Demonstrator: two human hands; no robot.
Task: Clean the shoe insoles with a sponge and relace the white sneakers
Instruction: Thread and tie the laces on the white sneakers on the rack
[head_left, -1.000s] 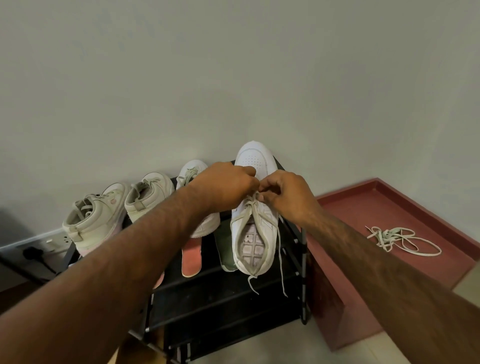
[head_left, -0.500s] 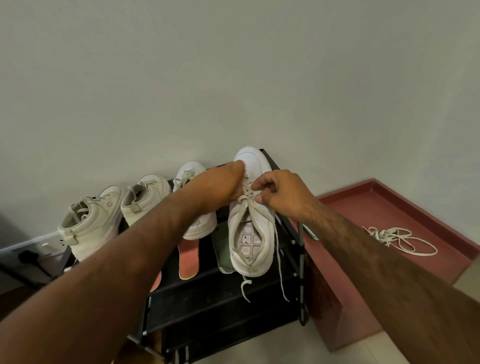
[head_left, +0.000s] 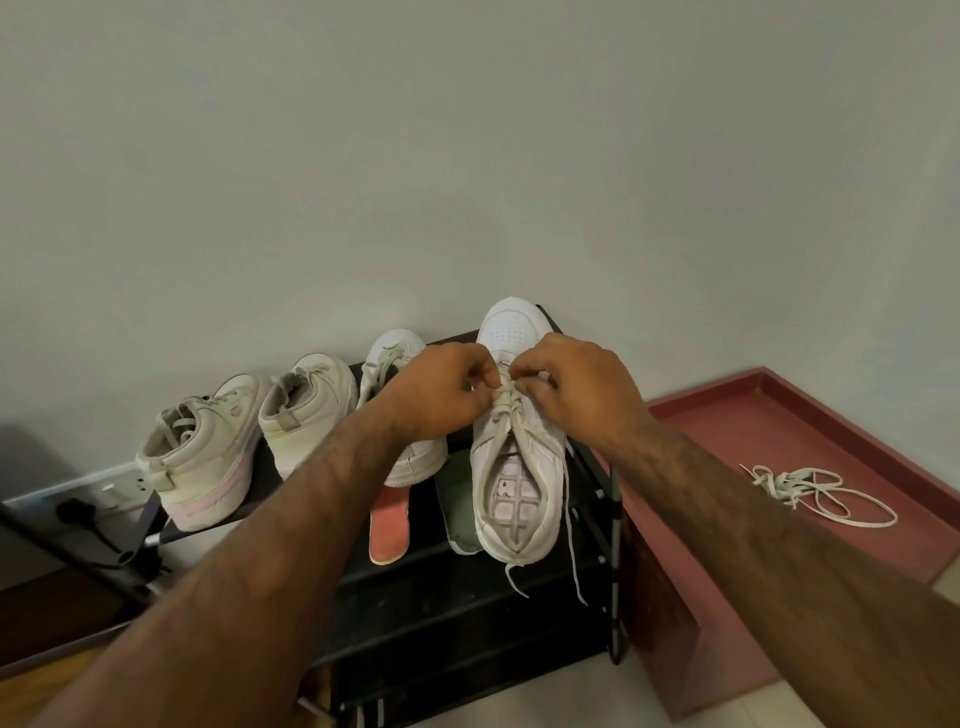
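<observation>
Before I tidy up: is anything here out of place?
A loose lace lies tangled on the red ledge, off the black rack. A pink insole and a green insole lie bare on that rack.

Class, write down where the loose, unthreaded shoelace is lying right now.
In the head view, the loose shoelace lies on the red platform at the right, beside the black shoe rack.

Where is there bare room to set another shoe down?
The dark red tray is bare between its left rim and the loose white lace lying on its right part. The black shoe rack's top is crowded: three pale sneakers, a pink insole, a green insole, and the white sneaker whose threaded lace the left hand and right hand pinch.
</observation>
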